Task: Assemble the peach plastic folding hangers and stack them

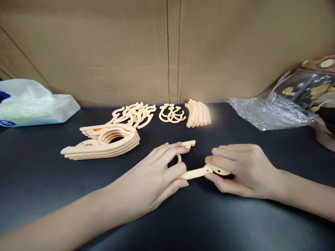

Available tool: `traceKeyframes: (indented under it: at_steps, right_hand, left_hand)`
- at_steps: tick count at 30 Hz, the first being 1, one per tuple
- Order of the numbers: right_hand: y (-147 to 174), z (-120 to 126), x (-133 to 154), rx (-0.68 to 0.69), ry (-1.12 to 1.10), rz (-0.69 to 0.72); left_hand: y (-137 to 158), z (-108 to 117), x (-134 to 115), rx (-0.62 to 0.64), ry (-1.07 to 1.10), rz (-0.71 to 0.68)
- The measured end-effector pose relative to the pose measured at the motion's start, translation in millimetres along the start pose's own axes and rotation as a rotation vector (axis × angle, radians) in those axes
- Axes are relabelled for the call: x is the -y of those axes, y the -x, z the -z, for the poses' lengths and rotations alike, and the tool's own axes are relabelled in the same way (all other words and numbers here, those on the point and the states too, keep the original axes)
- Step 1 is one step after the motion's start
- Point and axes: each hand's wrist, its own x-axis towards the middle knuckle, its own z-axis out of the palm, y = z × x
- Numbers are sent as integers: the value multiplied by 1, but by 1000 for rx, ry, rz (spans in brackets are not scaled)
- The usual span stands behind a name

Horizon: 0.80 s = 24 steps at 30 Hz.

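Observation:
My left hand (167, 174) is wrapped round a cream plastic folding hanger (195, 173), covering most of its middle. One end of the hanger pokes out beyond my left fingertips; its long arm points right, to a joint with a round hole. At that joint my right hand (238, 170) pinches a short cream end piece (221, 170) with a dark hole in it. Both hands are just above the dark table. To the left lies a stack of folded cream hangers (115, 148), several layers high.
Along the back of the table (52, 181) lie a pile of curved cream arms (134, 113), several hooks (171, 113) and a row of cream tube-like pieces (199, 113). A tissue pack (62, 108) stands left; a clear plastic bag (272, 111) lies right. Cardboard (125, 52) rises behind.

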Motion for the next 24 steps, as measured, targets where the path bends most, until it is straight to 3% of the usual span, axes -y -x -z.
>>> traceKeyframes:
  at_steps: [7,14,24]
  right_hand:
    - [0,-2,-1,26,-26,4]
    - [2,5,-5,131,-223,22]
    - [-5,13,-3,198,-341,56]
  left_hand:
    - [1,1,0,17,18,25]
    - [4,2,0,-79,58,336]
    - [7,-5,12,-131,106,384]
